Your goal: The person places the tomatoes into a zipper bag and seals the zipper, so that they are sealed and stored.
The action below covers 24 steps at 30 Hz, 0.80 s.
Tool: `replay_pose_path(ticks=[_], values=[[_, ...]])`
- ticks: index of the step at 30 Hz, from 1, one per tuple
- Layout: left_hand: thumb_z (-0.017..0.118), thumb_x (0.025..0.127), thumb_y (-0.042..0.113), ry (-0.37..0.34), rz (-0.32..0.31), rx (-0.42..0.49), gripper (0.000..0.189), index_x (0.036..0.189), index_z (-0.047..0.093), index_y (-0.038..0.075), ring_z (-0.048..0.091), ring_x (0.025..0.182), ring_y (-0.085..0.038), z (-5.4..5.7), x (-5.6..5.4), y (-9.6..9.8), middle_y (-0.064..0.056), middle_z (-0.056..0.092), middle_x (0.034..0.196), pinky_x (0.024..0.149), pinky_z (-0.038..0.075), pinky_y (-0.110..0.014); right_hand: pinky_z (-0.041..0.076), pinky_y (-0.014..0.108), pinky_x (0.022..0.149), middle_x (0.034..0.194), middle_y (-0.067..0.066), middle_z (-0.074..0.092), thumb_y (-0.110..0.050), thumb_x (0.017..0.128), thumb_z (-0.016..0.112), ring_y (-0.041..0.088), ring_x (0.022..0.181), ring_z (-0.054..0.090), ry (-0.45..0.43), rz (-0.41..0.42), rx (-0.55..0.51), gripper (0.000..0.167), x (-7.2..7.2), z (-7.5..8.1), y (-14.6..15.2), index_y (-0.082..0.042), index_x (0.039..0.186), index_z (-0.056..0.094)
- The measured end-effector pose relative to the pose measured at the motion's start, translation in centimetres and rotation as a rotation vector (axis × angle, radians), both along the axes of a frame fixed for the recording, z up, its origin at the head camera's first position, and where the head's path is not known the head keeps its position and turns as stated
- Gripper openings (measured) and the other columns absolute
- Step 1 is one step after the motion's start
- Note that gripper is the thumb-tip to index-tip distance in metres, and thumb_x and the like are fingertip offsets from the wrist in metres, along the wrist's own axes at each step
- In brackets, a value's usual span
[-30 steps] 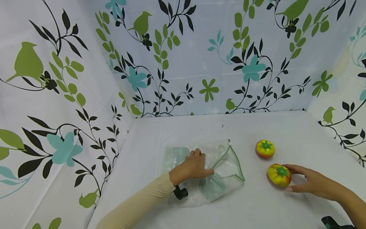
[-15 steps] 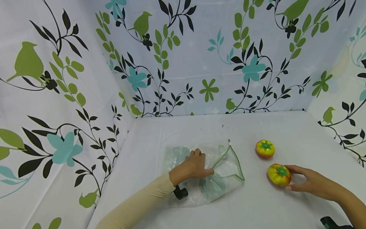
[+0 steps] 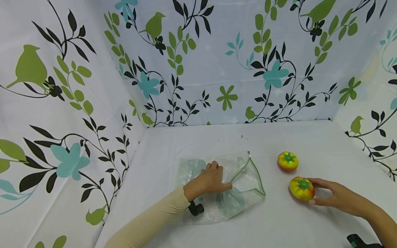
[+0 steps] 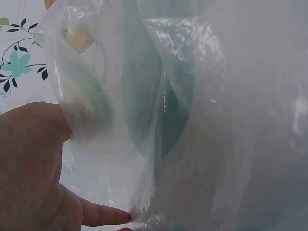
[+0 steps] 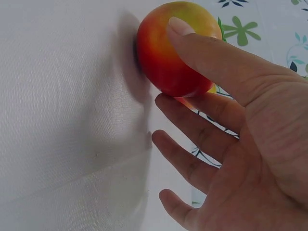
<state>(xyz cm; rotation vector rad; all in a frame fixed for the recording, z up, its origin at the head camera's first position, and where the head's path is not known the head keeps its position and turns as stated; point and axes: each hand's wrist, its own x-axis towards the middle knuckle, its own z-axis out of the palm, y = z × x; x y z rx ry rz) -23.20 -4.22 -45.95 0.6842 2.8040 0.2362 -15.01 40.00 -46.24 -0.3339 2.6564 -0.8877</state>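
A clear zip bag [image 3: 237, 203] with a green-edged mouth lies in the middle of the table. My left hand [image 3: 211, 179] lies over it and grips its upper film near the mouth, which gapes to the right. In the left wrist view, creased film of the bag [image 4: 159, 120] fills most of the picture, and a fingertip meets a fold in it. My right hand [image 3: 344, 198] pinches a yellow-red toy tomato [image 3: 301, 188] with a green star top. Seen from the right wrist, the thumb presses one side of this tomato [image 5: 175, 60], with fingers on the opposite side.
A second toy tomato [image 3: 288, 161] sits just behind the held one. The white table [image 3: 192, 141] is bounded by leaf-and-bird patterned cloth [image 3: 198, 69] at the back and both sides. Black wrist gear [image 3: 196, 208] hangs at the left wrist, over the bag.
The toy tomato in my right hand has shifted very slightly left, the fingertips moving with it. The left hand and the bag stay in place.
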Motion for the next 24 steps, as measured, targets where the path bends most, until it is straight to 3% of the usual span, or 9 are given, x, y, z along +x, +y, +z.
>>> replay_pose_path(ticks=[11,20,24], values=[[0.061,0.096,0.063,-0.016,0.013,0.007,0.072,0.138,0.059,0.006,0.046,0.129,-0.029,-0.1,-0.1,0.0,-0.014,0.046,0.143,0.097,0.047,-0.048,0.043,0.078,0.095,0.146,0.034,0.055,-0.032,0.097,0.076,0.058,0.132,0.049,-0.012,-0.008,0.000,0.075,-0.3,-0.2,0.1,0.007,0.153,0.045],[0.057,0.098,0.063,-0.039,0.019,0.008,0.070,0.139,0.059,0.007,0.046,0.130,-0.029,0.3,-0.1,-0.1,-0.013,0.045,0.145,0.099,0.047,-0.048,0.045,0.076,0.094,0.143,0.028,0.060,-0.031,0.098,0.076,0.048,0.125,0.057,0.043,0.007,-0.004,0.070,-0.1,-0.2,-0.4,0.004,0.152,0.048],[0.056,0.098,0.062,-0.058,0.023,0.015,0.069,0.139,0.059,0.007,0.045,0.132,-0.028,0.5,0.0,-0.1,-0.013,0.045,0.146,0.101,0.046,-0.049,0.047,0.074,0.093,0.142,0.028,0.061,-0.029,0.098,0.075,0.050,0.124,0.058,0.079,0.024,-0.014,0.068,-0.2,0.0,-1.0,0.005,0.151,0.048]])
